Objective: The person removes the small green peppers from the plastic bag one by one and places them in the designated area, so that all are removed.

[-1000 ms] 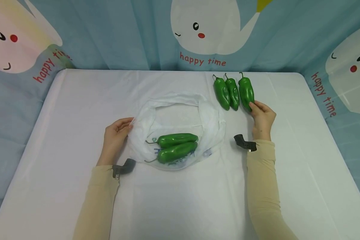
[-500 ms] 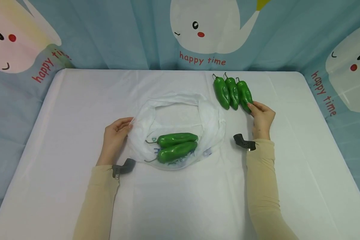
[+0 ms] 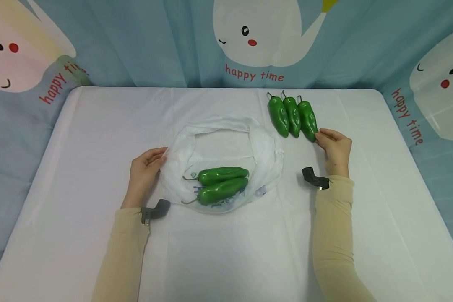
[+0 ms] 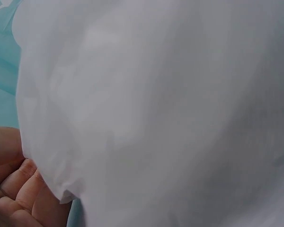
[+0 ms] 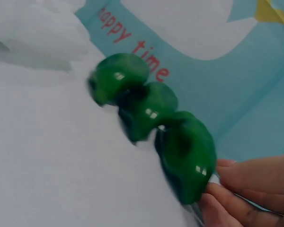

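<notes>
A white plastic bag point(image 3: 266, 147) lies spread on the table with its mouth facing up. My left hand point(image 3: 145, 170) pinches the bag's left edge; the left wrist view is mostly filled by the bag's white film point(image 4: 132, 94). Inside it two green peppers lie side by side, an upper pepper point(image 3: 222, 176) and a lower pepper point(image 3: 223, 191). Three more peppers stand in a row at the back right: a left pepper point(image 3: 278, 116), a middle pepper point(image 3: 292, 115) and a right pepper point(image 3: 307, 119). My right hand point(image 3: 336, 151) is beside the right pepper's tip, fingers loose; whether they touch is unclear.
A white cloth covers the table point(image 3: 226, 256). Blue curtains point(image 3: 136, 46) with printed cartoon figures rise along its back and both sides. Each wrist carries a small black camera mount, one on the left point(image 3: 156, 210) and one on the right point(image 3: 315, 179).
The right pepper has slid left against the middle pepper, moved by my right hand. Then the right hand has loosened and drawn slightly right, away from it. The left hand holds still.
</notes>
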`<state>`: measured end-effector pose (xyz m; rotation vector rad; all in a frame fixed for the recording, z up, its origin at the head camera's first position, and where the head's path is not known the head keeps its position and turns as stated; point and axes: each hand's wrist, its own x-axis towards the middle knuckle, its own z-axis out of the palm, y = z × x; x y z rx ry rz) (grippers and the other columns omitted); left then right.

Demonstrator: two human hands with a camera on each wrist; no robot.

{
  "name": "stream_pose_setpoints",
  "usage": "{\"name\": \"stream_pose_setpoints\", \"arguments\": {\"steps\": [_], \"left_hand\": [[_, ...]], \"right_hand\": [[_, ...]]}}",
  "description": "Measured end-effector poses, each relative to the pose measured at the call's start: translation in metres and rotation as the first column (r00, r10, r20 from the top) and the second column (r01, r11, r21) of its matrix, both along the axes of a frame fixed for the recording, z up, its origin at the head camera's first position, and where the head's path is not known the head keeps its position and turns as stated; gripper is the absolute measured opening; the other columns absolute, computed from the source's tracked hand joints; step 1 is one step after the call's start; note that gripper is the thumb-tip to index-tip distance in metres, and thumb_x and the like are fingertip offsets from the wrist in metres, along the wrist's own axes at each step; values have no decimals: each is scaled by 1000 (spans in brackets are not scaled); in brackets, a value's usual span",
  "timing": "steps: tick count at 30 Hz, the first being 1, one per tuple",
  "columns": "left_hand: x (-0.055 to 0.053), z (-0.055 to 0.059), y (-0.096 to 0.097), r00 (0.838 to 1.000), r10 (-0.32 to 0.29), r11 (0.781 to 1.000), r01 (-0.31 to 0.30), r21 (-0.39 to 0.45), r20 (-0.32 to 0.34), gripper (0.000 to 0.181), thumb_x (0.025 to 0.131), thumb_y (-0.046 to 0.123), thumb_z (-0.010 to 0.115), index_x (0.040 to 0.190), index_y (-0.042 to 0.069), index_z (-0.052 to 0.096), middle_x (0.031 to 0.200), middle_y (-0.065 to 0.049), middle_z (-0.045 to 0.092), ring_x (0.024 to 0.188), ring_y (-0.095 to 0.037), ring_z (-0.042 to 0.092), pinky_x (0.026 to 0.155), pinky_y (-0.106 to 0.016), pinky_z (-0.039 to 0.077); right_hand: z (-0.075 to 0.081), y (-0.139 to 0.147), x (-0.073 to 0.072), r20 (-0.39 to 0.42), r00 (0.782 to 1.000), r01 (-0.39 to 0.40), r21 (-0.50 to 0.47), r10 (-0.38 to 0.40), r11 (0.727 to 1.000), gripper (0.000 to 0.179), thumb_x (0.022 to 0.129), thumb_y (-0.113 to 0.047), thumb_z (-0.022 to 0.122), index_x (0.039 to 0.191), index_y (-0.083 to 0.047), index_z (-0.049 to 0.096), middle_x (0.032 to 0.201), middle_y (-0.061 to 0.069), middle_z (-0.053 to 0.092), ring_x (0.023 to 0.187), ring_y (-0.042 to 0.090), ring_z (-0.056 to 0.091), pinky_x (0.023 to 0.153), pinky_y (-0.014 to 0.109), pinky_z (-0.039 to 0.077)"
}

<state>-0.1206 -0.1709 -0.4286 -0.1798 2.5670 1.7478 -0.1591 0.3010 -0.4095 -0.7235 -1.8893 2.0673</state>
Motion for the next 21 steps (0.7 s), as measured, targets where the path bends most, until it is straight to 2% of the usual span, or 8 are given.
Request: {"name": "stream_pose_setpoints", "arguments": {"steps": [4, 7, 10, 14, 21], "left_hand": [[0, 1, 0, 1000, 1, 1000, -1, 12, 5, 34, 94, 19, 60, 123, 1, 61, 115, -17, 63, 93, 3, 58, 79, -11, 45], [0, 1, 1, 1000, 4, 1000, -4, 20, 6, 34, 94, 19, 60, 124, 1, 61, 115, -17, 63, 92, 4, 58, 79, -10, 45], [1, 2, 1, 1000, 6, 1000, -6, 11, 5, 34, 94, 19, 60, 123, 2, 61, 114, -16, 64, 93, 4, 58, 80, -10, 44], [0, 1, 1, 1000, 3, 1000, -3, -4, -3, 33, 94, 19, 60, 123, 1, 61, 114, -17, 64, 93, 3, 59, 80, -11, 45], [-1, -1, 0, 1000, 1, 1000, -1, -17, -6, 33, 94, 19, 60, 123, 1, 61, 115, -18, 63, 93, 3, 58, 78, -11, 45]], "right_hand": [[0, 10, 3, 16, 999, -36, -55, 37, 998, 21, 79, 9, 71, 100, 9, 68, 84, 4, 67, 77, 12, 67, 73, 21, 53], [-1, 11, 4, 34, 998, -53, -17, 53, 998, 13, 77, 9, 72, 88, 3, 72, 81, 3, 68, 74, 11, 67, 71, 21, 53], [-1, 9, 2, 51, 997, -53, 24, 51, 998, 12, 76, 10, 73, 82, -1, 75, 81, 1, 67, 75, 10, 66, 70, 20, 53], [-3, 6, -2, 61, 997, -49, 78, 45, 996, 13, 76, 9, 74, 82, -2, 75, 81, 0, 67, 77, 9, 65, 71, 19, 53], [-6, 5, -8, 49, 998, -49, 97, 45, 994, 12, 76, 7, 74, 82, -3, 76, 83, 1, 66, 79, 9, 64, 72, 19, 52]]}}
